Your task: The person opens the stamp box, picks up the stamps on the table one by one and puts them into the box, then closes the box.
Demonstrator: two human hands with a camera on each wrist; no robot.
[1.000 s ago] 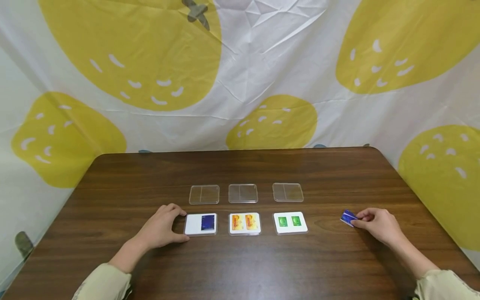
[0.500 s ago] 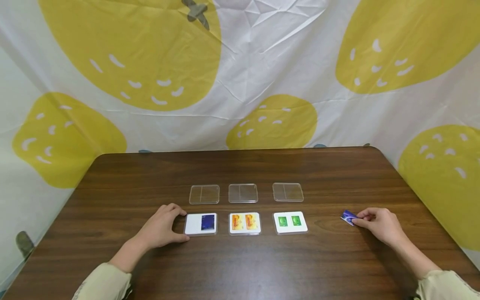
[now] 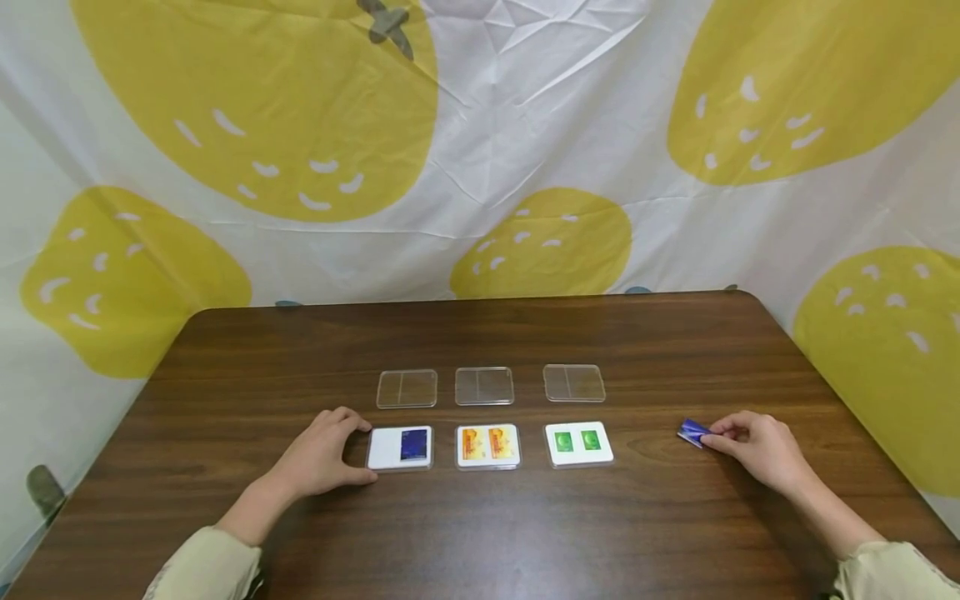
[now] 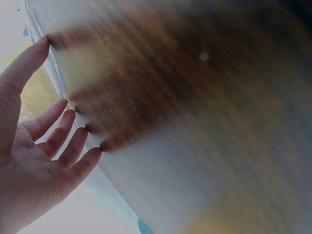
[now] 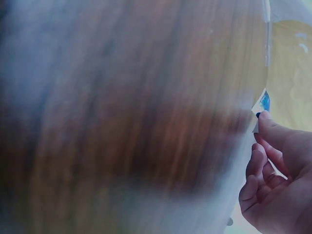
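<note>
- While it hangs creased behind everything, a white cloth [image 3: 540, 108] with big yellow fruit printed on it fills the upper part of the head view.
- Below it spreads the table [image 3: 480, 533], brown and wood-grained, with rounded far corners.
- On the left, the left hand [image 3: 318, 450] is spread wide, thumb apart from the fingers, at the outer edge of the left case [image 3: 386, 450]; its thumb and a fingertip are at that case's near and far left corners.
- On the right, the right hand [image 3: 761, 450] is narrowed to a pinch, thumb against fingers, holding a small blue slip.
- Three clear cases lie in a row, each with a white card: the left one, the middle case [image 3: 487, 463] and the right case [image 3: 580, 460].
- Just beyond them lie three clear plastic lids [image 3: 483, 386] (thin, each with a line across it), one behind each case.
- The cards carry pictures: one dark blue on the left card's right half, two orange and two green on the others.
- Smallest is the blue slip [image 3: 692, 432], well right of the cases, its pale side showing from the right wrist.
</note>
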